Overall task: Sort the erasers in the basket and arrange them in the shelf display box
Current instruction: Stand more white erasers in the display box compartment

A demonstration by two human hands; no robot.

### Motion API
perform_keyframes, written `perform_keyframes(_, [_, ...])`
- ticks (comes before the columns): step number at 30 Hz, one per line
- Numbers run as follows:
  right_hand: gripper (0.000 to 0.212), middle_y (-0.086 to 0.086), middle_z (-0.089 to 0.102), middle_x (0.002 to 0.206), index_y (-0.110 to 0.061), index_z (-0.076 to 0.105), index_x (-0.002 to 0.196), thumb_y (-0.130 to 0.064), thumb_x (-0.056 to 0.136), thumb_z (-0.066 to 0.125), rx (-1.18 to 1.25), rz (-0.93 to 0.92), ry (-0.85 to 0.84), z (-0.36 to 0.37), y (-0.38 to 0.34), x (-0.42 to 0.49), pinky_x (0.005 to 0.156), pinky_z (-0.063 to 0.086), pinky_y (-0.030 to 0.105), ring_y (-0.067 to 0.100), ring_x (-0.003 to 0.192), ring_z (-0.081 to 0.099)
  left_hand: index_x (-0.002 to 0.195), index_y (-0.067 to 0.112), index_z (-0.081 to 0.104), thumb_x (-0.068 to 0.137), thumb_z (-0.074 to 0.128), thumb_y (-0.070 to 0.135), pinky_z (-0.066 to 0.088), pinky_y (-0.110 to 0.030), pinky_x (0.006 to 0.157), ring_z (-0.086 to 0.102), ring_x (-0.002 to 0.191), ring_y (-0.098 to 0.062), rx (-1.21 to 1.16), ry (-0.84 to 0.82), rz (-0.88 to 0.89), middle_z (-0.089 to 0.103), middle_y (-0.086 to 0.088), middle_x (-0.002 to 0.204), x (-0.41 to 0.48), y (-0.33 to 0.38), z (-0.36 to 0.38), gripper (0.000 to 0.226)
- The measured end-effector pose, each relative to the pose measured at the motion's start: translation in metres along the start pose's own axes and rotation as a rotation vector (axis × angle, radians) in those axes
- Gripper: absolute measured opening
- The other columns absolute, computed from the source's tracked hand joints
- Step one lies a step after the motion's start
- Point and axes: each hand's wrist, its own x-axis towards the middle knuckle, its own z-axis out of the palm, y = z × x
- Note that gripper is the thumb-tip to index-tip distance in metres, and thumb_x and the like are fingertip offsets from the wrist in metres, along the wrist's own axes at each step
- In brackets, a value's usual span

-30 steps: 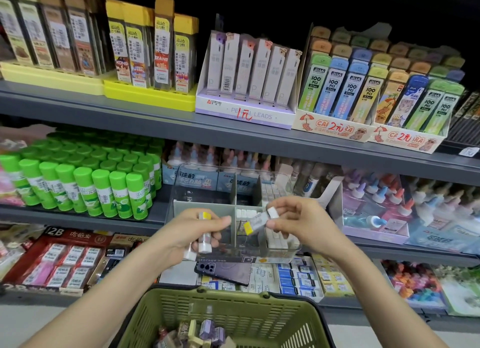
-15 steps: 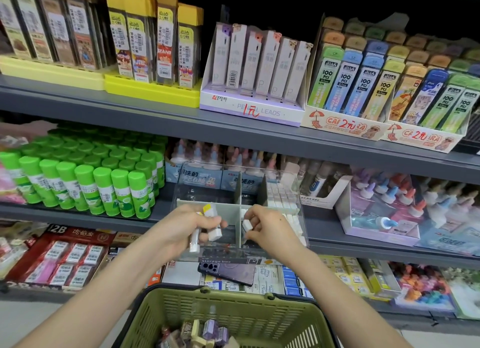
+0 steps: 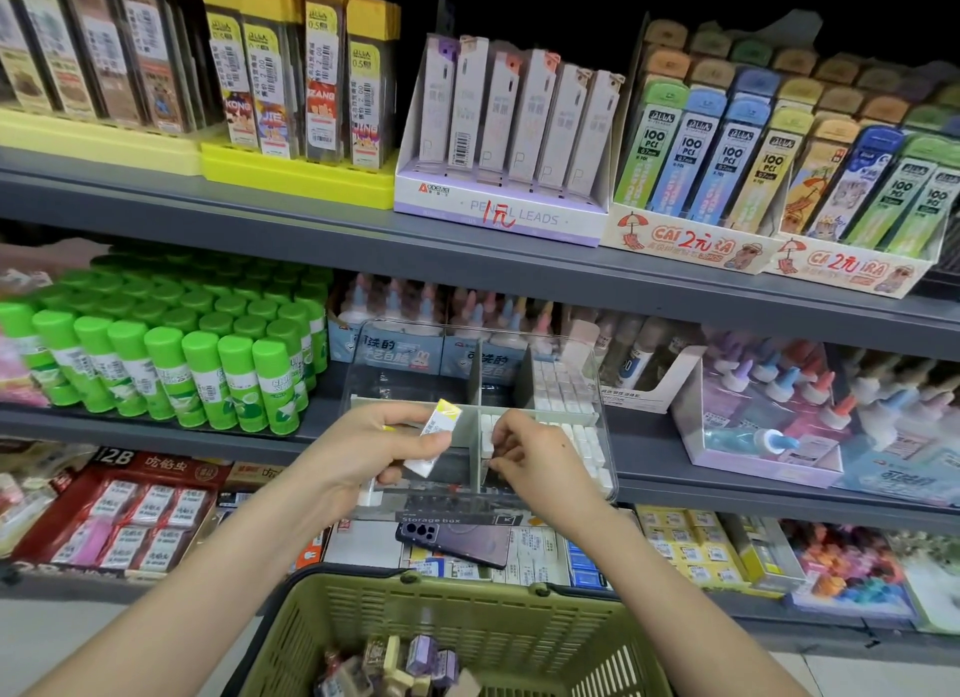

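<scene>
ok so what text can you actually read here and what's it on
"PENCIL LEADS", plus red handwritten "1元": white lead box
"Storage box": clear display box
"100 PCS": lead tubes
"2元": cartoon box front
"12B": red box
Too small to read: the held eraser label, barcodes, price stickers.

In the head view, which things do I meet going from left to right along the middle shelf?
Green-capped glue sticks → clear plastic divided display box → white cardboard tray of pastel-capped glue bottles.
</scene>
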Motion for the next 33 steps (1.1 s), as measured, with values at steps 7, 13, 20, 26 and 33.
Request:
perform_keyframes(7, [0.036, -0.009, 0.061, 0.087, -0.034, 0.058, 0.104, -0.008, 0.082, 0.07, 0.281, -0.077, 0.085, -0.024, -0.015, -0.014, 0.068, 0.045, 0.013, 0.002, 0.076, 0.055, 0.093, 0.014, 0.073, 0.078, 0.073, 0.011, 0.026, -0.015, 0.041, 0.048, 0.051, -0.004, 0.084, -0.089, 0.014, 0.068, 0.0, 0.074, -0.003, 0.003, 0.002, 0.015])
perform_keyframes(13, [0.035, -0.006, 0.054, 0.093, -0.024, 0.07, 0.104, -0.044, 0.075, 0.068, -0.197, -0.445, 0.126, -0.025, -0.019, -0.022, 0.073, 0.035, 0.019, 0.014, 0.086, 0.048, 0.089, 0.008, 0.061, 0.065, 0.082, 0.022, 0.026, -0.017, 0.042, 0.045, 0.047, -0.004, 0.139, -0.156, 0.007, 0.058, 0.008, 0.052, -0.01, 0.006, 0.016, 0.035])
perform_keyframes(20, [0.034, -0.021, 0.045, 0.078, -0.017, 0.062, 0.108, -0.022, 0.077, 0.075, -0.064, -0.319, 0.068, -0.028, -0.013, -0.033, 0.067, 0.035, 0.008, -0.005, 0.071, 0.045, 0.089, 0.007, 0.068, 0.075, 0.075, 0.015, 0.027, -0.013, 0.039, 0.05, 0.048, -0.004, 0.128, -0.23, 0.074, 0.065, -0.002, 0.065, -0.018, 0.007, 0.024, 0.017])
perform_keyframes(26, [0.035, -0.013, 0.055, 0.078, -0.033, 0.053, 0.098, -0.013, 0.079, 0.073, 0.114, -0.144, 0.081, -0.037, -0.004, -0.03, 0.071, 0.054, 0.029, 0.009, 0.073, 0.058, 0.104, 0.012, 0.065, 0.08, 0.067, 0.001, 0.04, -0.023, 0.061, 0.058, 0.071, -0.013, 0.059, -0.174, 0.012, 0.07, -0.005, 0.079, -0.011, 0.004, 0.021, 0.027])
perform_keyframes(33, [0.04, 0.001, 0.064, 0.086, -0.029, 0.043, 0.101, -0.017, 0.079, 0.074, 0.034, -0.003, -0.007, -0.033, 0.006, -0.01, 0.072, 0.052, 0.027, 0.015, 0.078, 0.063, 0.108, 0.008, 0.055, 0.083, 0.042, -0.023, 0.041, -0.027, 0.076, 0.059, 0.082, -0.019, -0.047, -0.076, -0.062, 0.06, -0.013, 0.088, 0.004, 0.0, 0.01, 0.043])
